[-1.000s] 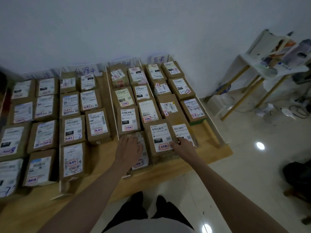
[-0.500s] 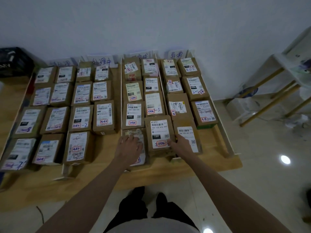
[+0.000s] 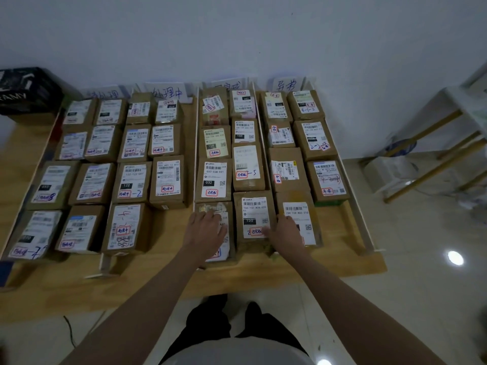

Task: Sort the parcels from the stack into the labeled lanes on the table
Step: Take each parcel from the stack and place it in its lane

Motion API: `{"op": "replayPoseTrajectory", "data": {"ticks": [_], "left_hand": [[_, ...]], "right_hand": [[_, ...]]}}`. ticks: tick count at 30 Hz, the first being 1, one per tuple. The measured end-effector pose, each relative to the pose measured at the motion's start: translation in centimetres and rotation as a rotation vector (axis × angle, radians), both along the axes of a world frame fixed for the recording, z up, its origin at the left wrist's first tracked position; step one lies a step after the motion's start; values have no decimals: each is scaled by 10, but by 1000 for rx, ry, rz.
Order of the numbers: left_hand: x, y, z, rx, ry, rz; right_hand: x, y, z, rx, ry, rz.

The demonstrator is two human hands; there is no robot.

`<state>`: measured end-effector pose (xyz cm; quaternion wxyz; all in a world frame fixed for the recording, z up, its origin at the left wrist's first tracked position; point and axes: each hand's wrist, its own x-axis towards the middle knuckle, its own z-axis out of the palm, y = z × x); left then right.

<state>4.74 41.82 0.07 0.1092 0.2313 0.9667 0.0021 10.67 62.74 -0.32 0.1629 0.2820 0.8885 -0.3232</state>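
Observation:
Brown cardboard parcels with white labels fill the lanes on a wooden table (image 3: 342, 262). White dividers (image 3: 195, 143) separate the lanes, and handwritten paper signs (image 3: 287, 85) stand at the back. My left hand (image 3: 205, 233) lies flat, fingers apart, on the front parcel (image 3: 224, 248) of the third lane. My right hand (image 3: 286, 233) presses against the right side of the neighbouring front parcel (image 3: 253, 219), covering part of the parcel (image 3: 300, 214) to its right. Neither hand lifts anything.
A black box (image 3: 26, 90) sits at the table's back left corner. A white shelf unit with wooden legs (image 3: 432, 154) stands on the tiled floor to the right. A bare strip of table runs along the front edge (image 3: 158, 291). My legs show below.
The view has swung left, bringing the black box in and pushing the shelf unit out. Both hands stay on the same front parcels, the left one spread a little further forward.

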Motion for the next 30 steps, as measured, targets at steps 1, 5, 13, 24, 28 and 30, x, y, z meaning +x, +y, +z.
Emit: {"op": "replayPoseTrajectory", "data": {"ticks": [1,5,13,24,28,30], "left_hand": [[0,0,0,4,3,3],[6,-5,-5,11,-38,17],[20,-12,-23,-53,-118,33],[27,-15,-34,-123,-92,1],[19,-15,-10,-79,-81,6],[8,-23,10,-27,-54,55]], "right_hand": [[0,-2,0,31,18,13],[5,-7,-4,183,43,188],[19,-3,-11,362,65,414],[19,-4,-10,413,20,514],[9,-4,11,373,97,482],[-4,-6,24,400,163,500]]}}
